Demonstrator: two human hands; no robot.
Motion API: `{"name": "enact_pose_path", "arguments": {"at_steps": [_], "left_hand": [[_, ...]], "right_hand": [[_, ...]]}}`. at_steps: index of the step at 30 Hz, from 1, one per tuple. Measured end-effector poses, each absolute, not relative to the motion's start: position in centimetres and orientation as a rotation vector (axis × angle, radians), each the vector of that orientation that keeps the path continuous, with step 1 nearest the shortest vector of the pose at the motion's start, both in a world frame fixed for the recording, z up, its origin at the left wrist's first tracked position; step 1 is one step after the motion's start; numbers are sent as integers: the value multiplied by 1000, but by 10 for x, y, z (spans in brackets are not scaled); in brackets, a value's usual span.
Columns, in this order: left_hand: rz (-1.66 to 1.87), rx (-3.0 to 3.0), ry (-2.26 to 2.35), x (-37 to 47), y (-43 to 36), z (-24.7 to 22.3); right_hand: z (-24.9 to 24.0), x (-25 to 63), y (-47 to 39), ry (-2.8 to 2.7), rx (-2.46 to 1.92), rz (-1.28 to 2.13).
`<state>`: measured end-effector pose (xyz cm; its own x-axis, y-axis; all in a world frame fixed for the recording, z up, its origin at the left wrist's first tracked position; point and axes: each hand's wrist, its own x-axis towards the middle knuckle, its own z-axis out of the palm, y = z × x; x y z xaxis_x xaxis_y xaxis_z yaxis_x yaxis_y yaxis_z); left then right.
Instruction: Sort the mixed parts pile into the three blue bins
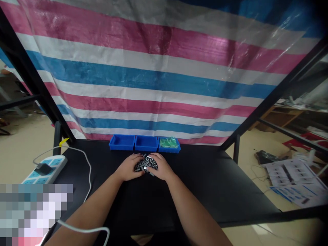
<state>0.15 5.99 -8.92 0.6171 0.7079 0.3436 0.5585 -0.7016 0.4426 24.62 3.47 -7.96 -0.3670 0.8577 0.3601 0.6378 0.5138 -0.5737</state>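
Note:
A pile of small silver and dark metal parts (146, 164) lies on the black table (200, 181). Around its left side curves my left hand (130, 167), fingers apart and touching the parts. My right hand (160, 166) cups the right side of the pile, its fingers spread over the edge. Neither hand has closed on a part. Just behind the pile stand three blue bins in a row: the left bin (122, 148) and middle bin (146, 148) show bare insides, and the right bin (169, 149) holds green items in clear plastic (168, 142).
On the left is a white and blue power strip (55, 171) with a plug (43, 169). A white cable (89, 167) runs over the table's left side. Behind the bins hangs a striped sheet (153, 106) between black frame posts. Papers (294, 177) lie at the right, beyond the table.

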Motion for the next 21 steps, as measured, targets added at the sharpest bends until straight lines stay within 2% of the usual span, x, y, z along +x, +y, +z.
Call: {"name": "enact_pose_path", "arguments": {"at_steps": [7, 15, 21], "left_hand": [[725, 2531, 1074, 3, 56, -82], [746, 2459, 1077, 4, 54, -74], [721, 2318, 1286, 16, 61, -68]], "right_hand": [[-85, 245, 44, -2000, -1361, 291], [-66, 236, 60, -1974, -1645, 304], [-58, 228, 79, -2023, -1726, 353]]}}
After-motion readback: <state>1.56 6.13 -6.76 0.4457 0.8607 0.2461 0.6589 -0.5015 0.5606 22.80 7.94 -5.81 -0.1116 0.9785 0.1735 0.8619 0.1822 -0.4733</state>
